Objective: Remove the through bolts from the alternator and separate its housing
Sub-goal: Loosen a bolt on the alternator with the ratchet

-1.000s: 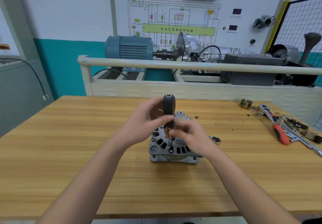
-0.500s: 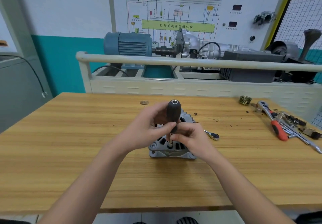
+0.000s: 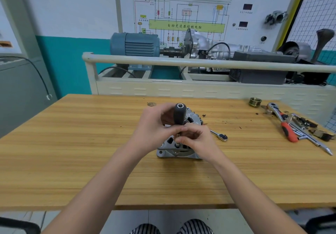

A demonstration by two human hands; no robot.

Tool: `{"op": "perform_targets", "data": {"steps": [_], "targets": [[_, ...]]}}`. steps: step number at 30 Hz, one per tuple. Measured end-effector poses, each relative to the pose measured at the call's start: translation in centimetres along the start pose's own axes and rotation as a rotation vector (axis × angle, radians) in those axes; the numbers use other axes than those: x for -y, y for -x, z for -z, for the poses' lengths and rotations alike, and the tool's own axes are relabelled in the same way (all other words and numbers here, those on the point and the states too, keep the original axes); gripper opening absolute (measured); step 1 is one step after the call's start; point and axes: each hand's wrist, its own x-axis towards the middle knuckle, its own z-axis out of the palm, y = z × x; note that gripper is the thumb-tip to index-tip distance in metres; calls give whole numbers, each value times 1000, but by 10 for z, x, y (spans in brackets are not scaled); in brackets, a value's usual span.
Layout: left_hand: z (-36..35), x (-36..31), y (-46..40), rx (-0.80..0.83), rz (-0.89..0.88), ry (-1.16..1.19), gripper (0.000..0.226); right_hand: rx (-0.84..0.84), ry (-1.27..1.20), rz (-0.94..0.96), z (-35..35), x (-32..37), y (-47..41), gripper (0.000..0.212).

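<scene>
Both hands cover most of the alternator (image 3: 179,152) at frame centre, hiding the screwdriver (image 3: 180,115) tip and any bolt head. The small parts (image 3: 309,126) at right are too small to identify.

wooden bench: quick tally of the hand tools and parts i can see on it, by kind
Ratchet wrenches: 2, a small one beside the alternator and a red-handled one at the right.
Black-handled drivers: 1, held upright on the alternator by both hands.
Alternators: 1.
Pulleys: 1.
Total: 5. The small pieces beside the red-handled ratchet are too jumbled to count.
</scene>
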Motion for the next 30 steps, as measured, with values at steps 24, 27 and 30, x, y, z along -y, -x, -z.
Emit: {"op": "perform_targets", "data": {"steps": [24, 27, 30], "targets": [[11, 9, -26, 248, 53, 38, 40, -162, 236, 114, -1, -28, -19, 19], [14, 9, -29, 263, 76, 11, 42, -165, 201, 69, -4, -29, -25, 20], [13, 8, -28, 224, 94, 23, 41, -149, 188, 46, -6, -29, -29, 22]]}}
